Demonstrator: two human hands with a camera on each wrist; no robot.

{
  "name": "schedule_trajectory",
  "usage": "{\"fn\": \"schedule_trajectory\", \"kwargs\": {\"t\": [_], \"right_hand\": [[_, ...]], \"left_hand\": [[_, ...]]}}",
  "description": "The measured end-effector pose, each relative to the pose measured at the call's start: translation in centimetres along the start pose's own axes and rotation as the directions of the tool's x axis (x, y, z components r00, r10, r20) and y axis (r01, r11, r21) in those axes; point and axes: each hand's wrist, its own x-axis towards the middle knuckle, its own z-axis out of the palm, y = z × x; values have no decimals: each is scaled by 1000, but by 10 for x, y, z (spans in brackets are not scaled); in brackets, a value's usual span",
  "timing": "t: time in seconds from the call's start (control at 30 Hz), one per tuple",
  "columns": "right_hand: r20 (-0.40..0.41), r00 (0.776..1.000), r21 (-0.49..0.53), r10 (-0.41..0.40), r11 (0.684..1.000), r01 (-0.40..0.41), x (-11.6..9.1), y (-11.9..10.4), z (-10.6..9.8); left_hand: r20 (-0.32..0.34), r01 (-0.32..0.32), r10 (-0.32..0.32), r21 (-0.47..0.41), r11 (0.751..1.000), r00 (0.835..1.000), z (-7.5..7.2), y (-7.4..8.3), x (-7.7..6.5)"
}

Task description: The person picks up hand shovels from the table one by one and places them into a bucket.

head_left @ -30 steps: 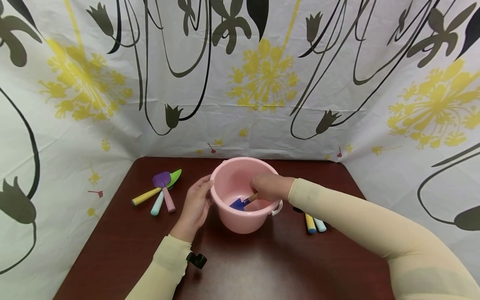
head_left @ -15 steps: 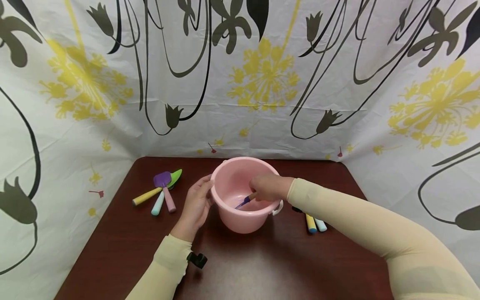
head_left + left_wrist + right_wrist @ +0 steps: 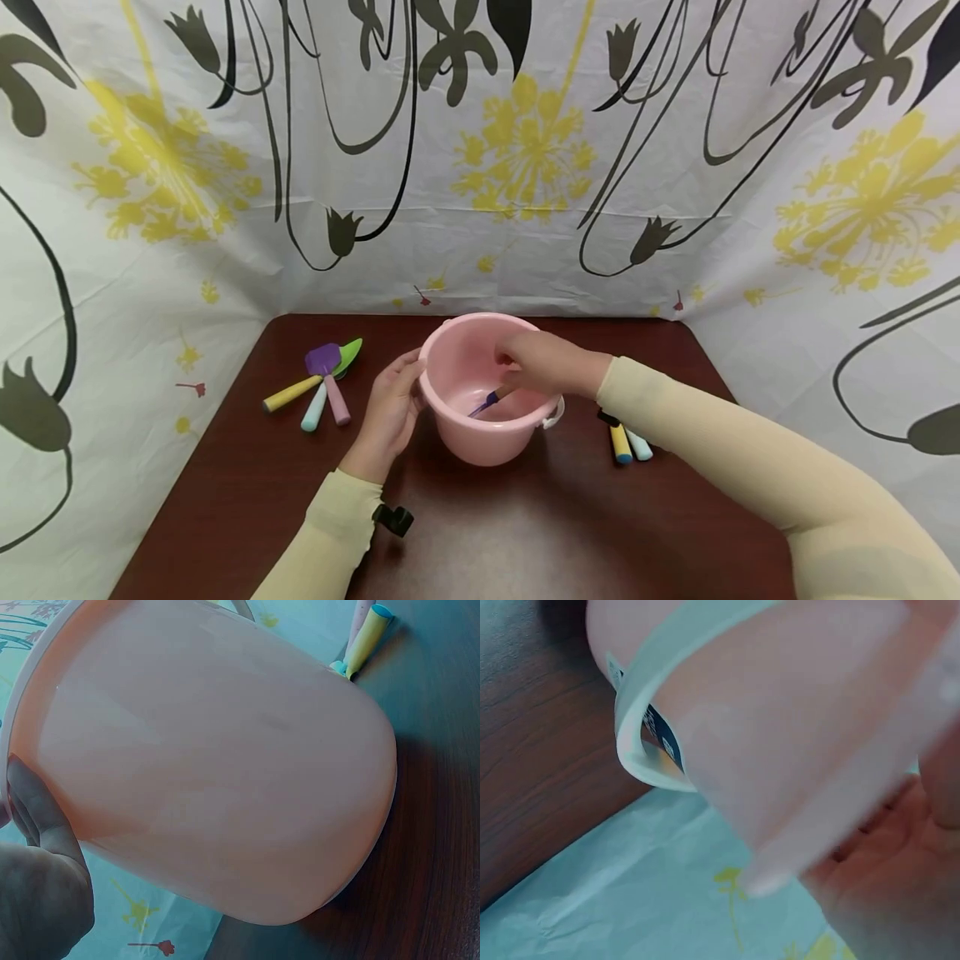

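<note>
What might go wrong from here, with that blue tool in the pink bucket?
The blue-bladed tool is at a slant below the right hand; it might slip inside the pink bucket if it isn't gripped, and I can't tell whether it is. The right hand reaches in over the rim, so drawing back could knock it. The left hand holds one side, so a pull there might tip the bucket.

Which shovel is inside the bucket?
It's the blue shovel, the only one inside the pink bucket. The purple shovel, the green shovel and two handles at right are outside on the table.
</note>
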Motion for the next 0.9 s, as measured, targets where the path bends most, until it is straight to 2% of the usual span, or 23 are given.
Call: {"fn": "schedule_trajectory", "kwargs": {"t": [0.1,0.2,0.3,0.4,0.67,0.9], "right_hand": [[-114,993,-10,-20,1000,19,-13,2,-10],[-239,971,-4,-17,1000,17,-29,8,-20],[-335,942,38,36,999,-25,-49,17,-27],[-393,914,77,102,994,-78,-70,30,-29],[-433,859,134,272,962,-237,-116,68,-6],[-389,843,156,372,928,-338,-143,88,22]], "left_hand": [[-2,-2,2,-3,1000,1000,0,0,0],[-1,0,0,-1,1000,1000,0,0,0],[-4,5,-5,1,1000,1000,-1,-1,0],[-4,5,-5,-5,1000,1000,-1,-3,1],[-9,-1,0,-7,1000,1000,-2,-2,0],[4,0,0,-11,1000,1000,-1,-2,1]]}}
